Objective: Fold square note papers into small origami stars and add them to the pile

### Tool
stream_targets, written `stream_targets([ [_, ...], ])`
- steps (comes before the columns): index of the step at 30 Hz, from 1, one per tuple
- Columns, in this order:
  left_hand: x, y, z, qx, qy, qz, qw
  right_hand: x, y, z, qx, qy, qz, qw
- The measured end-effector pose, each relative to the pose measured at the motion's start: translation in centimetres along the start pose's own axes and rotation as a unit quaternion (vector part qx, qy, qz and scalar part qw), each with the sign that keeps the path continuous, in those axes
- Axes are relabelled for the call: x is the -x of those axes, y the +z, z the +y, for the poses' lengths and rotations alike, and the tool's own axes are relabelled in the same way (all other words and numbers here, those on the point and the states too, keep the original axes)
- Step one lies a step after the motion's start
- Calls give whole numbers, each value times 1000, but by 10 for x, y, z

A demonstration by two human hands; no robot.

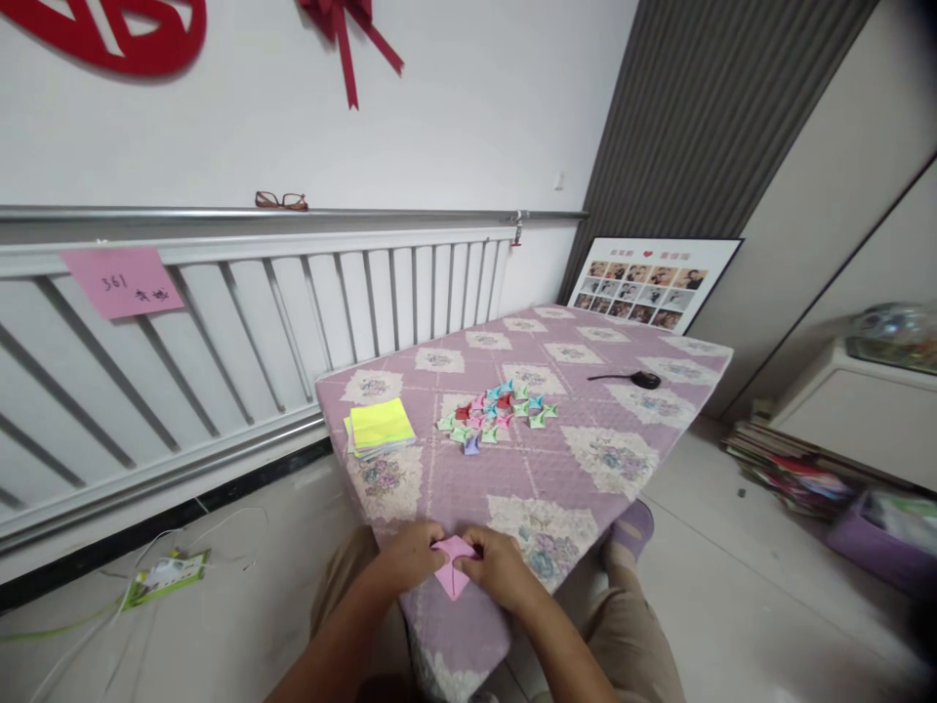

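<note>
A pink sheet of folding paper (452, 582), creased into a pointed, kite-like shape, is held over the near corner of the table. My left hand (417, 555) pinches its left side, and my right hand (499, 566) pinches its right side with the thumb on the paper. Farther up the cloth sits a cluster of small folded paper pieces (489, 435) in green, pink, red, blue and purple. Left of them lies a stack of square paper sheets (382, 427) with yellow on top.
A purple flowered tablecloth (468, 493) covers the table. Toward its right side lies a dark long-handled object (645, 379). A white radiator (381, 303) runs along the left, with glasses (281, 201) on the pipe above. A power strip (167, 576) and cables lie on the floor.
</note>
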State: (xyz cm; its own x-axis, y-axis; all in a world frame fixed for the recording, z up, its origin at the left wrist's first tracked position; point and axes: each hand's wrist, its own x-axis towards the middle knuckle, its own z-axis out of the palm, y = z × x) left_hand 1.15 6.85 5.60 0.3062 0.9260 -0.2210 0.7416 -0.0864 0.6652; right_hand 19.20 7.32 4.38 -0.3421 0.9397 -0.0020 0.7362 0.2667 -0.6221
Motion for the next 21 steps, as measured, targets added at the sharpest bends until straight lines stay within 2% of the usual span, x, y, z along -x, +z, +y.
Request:
stream_targets([
  [7, 5, -4, 3, 7, 40, 44, 998, -2, -7, -8, -33, -69, 1, 997],
  [10, 7, -7, 7, -9, 65, 81, 995, -2, -14, -16, -21, -101, 37, 994],
  [13, 9, -6, 10, -72, 102, 119, 985, 0, -15, -20, 55, -161, 98, 981],
  [17, 15, 10, 6, -251, 150, 162, 943, 8, -3, -12, 163, -225, 147, 949],
  [21, 22, 37, -7, -299, 180, 178, 920, 21, 15, 1, 197, -234, 143, 941],
])
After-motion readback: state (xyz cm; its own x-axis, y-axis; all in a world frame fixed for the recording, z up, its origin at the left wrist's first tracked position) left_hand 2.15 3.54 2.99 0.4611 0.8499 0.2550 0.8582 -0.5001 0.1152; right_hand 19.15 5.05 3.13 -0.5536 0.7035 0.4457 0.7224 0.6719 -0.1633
